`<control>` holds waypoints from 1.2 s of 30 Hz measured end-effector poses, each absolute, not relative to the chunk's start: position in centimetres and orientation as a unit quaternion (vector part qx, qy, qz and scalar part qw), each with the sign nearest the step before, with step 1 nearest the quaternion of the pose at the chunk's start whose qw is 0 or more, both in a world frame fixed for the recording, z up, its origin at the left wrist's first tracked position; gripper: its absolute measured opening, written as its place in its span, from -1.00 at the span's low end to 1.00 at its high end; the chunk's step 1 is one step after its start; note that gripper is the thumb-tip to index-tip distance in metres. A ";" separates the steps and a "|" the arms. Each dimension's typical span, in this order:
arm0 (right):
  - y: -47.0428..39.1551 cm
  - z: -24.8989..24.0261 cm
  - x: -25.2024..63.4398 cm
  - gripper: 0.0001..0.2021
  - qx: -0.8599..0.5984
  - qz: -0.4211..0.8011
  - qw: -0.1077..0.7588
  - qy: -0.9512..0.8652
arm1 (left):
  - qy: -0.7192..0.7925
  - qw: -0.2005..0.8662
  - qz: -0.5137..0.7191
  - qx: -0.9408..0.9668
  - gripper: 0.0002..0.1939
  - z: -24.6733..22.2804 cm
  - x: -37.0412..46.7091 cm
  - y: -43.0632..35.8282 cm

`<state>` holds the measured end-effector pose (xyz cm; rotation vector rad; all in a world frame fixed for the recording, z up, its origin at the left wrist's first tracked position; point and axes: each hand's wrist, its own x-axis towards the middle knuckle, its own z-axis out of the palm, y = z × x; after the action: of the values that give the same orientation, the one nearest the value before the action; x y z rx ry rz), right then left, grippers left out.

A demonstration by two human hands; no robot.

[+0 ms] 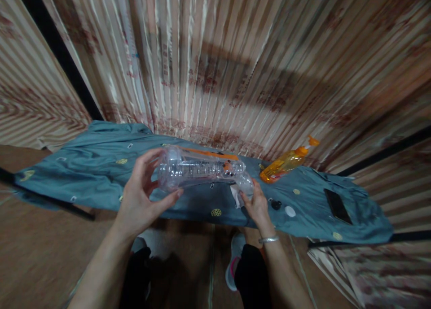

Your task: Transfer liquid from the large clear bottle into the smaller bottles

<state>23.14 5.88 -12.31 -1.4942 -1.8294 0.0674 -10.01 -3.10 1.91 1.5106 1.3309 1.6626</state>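
A large, see-through plastic bottle (205, 167) with an orange-edged label lies sideways in the air over the cloth. Around its broad base on the left curls my left hand (144, 188), thumb below and fingers above. My right hand (256, 203) pinches the clear, rounded piece at the bottle's narrow right end; whether that piece is part of the bottle I cannot tell. A white scrap (236, 196), perhaps paper, shows beside my right fingers. To the right of that hand lie a small black object (276, 205) and a white disc (290, 211).
A blue-green patterned cloth (188, 212) covers the narrow table. An orange pump bottle (283, 165) stands near its back edge, and a dark phone (337, 206) lies at the right. Striped curtain (218, 67) hangs behind, with black bars (60, 53) at the sides.
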 end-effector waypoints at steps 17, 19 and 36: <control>5.9 -12.4 23.3 -0.43 -0.588 0.029 0.379 -0.714 | 0.475 0.270 0.633 0.549 -0.07 1.6 -10.0 -2.9; 5.9 -12.3 23.2 -0.42 -0.593 0.031 0.376 -0.711 | 0.474 0.271 0.636 0.546 -0.06 1.5 -10.0 -2.8; 6.0 -12.2 23.5 -0.39 -0.601 0.045 0.382 -0.701 | 0.469 0.261 0.639 0.551 -0.03 1.1 -9.4 -3.0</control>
<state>23.51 6.05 -12.20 -1.5341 -1.7874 0.1140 -9.39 -2.99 1.10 1.4918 1.2709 1.7297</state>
